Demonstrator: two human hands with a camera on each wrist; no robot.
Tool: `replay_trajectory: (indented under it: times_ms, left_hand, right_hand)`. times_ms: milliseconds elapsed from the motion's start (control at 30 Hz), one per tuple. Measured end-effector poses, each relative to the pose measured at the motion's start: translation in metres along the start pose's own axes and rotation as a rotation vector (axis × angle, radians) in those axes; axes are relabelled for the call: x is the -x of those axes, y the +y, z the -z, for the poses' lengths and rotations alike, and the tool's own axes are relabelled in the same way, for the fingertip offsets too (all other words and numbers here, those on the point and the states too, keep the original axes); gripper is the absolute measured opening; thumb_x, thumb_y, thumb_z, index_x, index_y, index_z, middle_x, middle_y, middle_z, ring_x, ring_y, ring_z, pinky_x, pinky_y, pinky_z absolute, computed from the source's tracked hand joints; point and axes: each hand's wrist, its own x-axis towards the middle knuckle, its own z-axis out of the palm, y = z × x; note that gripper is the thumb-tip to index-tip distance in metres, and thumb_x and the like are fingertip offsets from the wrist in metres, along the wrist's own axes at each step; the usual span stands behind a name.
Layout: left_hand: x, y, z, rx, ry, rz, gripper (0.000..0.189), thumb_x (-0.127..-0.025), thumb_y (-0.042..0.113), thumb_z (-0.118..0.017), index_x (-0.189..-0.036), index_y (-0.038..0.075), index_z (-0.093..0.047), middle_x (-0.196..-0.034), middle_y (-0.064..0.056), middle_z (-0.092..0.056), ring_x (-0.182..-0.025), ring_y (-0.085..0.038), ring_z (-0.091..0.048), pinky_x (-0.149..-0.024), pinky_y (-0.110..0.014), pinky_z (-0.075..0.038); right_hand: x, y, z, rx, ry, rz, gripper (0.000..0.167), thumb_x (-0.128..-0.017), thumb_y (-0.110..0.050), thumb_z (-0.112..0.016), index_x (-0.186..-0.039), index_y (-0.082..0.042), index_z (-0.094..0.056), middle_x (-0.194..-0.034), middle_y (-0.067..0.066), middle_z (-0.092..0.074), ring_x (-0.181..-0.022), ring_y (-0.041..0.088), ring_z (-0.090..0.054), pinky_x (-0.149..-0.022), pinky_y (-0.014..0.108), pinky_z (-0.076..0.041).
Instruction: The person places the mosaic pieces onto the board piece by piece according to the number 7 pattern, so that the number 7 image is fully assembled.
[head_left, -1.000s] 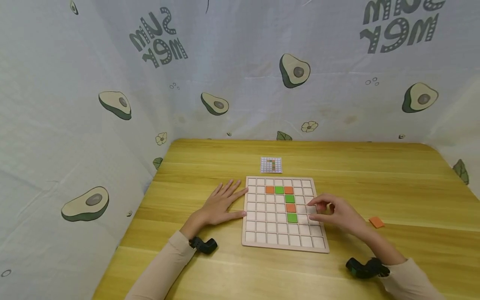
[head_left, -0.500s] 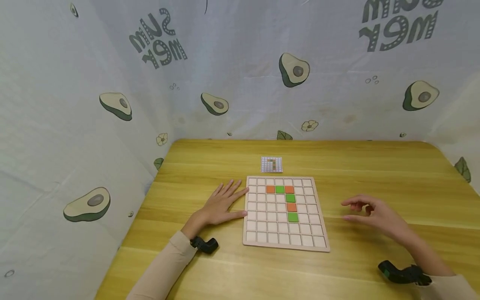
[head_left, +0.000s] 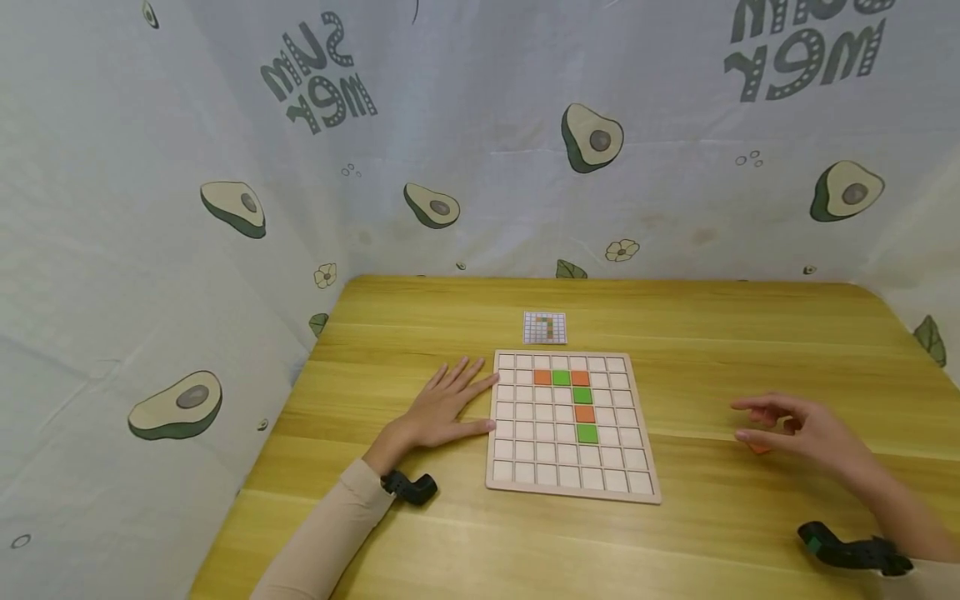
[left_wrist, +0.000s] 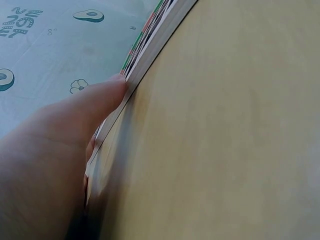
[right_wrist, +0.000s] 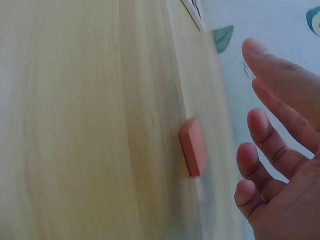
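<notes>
A wooden grid board lies on the table, several orange and green square tiles set in its cells in a bent line. My left hand rests beside it with fingers spread, thumb and index finger touching the left edge. In the left wrist view the thumb meets the board's side. My right hand hovers to the right of the board over a loose orange tile, which it partly covers in the head view. The right wrist view shows its fingers apart and loosely bent, holding nothing, with the tile lying on the table.
Behind the board lies a small pattern card printed with a coloured grid. The wooden table ends at a white curtain with avocado prints. Each wrist wears a black camera.
My right hand has moved away from the board to the right, over the loose orange tile. My left hand stays at the board's left edge.
</notes>
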Motion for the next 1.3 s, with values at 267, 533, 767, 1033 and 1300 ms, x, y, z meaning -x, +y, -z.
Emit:
replay_trajectory:
  times_ms: [267, 533, 767, 1033, 1300]
  left_hand:
    - [-0.001, 0.001, 0.003, 0.011, 0.021, -0.017, 0.080, -0.096, 0.072, -0.038, -0.162, 0.033, -0.013, -0.168, -0.003, 0.000, -0.152, -0.026, 0.005, -0.120, -0.049, 0.005]
    - [-0.001, 0.002, 0.005, 0.015, 0.025, -0.017, 0.080, -0.096, 0.071, -0.038, -0.162, 0.032, -0.013, -0.168, -0.003, -0.001, -0.152, -0.026, 0.005, -0.120, -0.049, 0.005]
    - [0.000, 0.003, 0.005, 0.023, 0.021, -0.017, 0.080, -0.096, 0.071, -0.038, -0.161, 0.032, -0.014, -0.168, -0.003, -0.001, -0.152, -0.026, 0.005, -0.120, -0.049, 0.005]
    - [0.001, 0.003, 0.004, 0.011, 0.019, -0.014, 0.080, -0.096, 0.072, -0.037, -0.161, 0.032, -0.015, -0.168, -0.003, -0.002, -0.152, -0.026, 0.004, -0.120, -0.048, 0.005]
    - [0.002, 0.003, 0.003, 0.012, 0.012, -0.006, 0.080, -0.095, 0.072, -0.038, -0.161, 0.033, -0.015, -0.168, -0.002, -0.001, -0.152, -0.025, 0.005, -0.120, -0.048, 0.005]
  right_hand:
    - [0.004, 0.013, 0.015, 0.068, -0.048, -0.060, 0.035, -0.087, -0.008, -0.077, -0.122, -0.008, -0.070, -0.098, -0.011, -0.064, -0.081, 0.004, -0.055, -0.060, 0.023, -0.042]
    - [0.007, 0.023, 0.020, 0.001, -0.098, 0.009, 0.040, -0.084, 0.005, -0.075, -0.120, -0.013, -0.073, -0.103, -0.020, -0.066, -0.081, 0.005, -0.054, -0.062, 0.019, -0.041]
    - [0.009, 0.033, 0.017, -0.036, -0.119, 0.080, 0.044, -0.079, 0.011, -0.076, -0.117, -0.011, -0.073, -0.092, -0.005, -0.060, -0.073, 0.013, -0.042, -0.056, 0.025, -0.034]
    - [0.008, 0.038, 0.015, -0.005, -0.133, 0.155, 0.042, -0.077, 0.011, -0.078, -0.111, -0.013, -0.075, -0.088, -0.005, -0.055, -0.071, 0.013, -0.036, -0.054, 0.026, -0.028]
    - [0.007, 0.038, 0.012, -0.004, -0.120, 0.187, 0.037, -0.076, 0.011, -0.078, -0.105, -0.011, -0.075, -0.091, -0.008, -0.060, -0.069, 0.013, -0.038, -0.053, 0.026, -0.028]
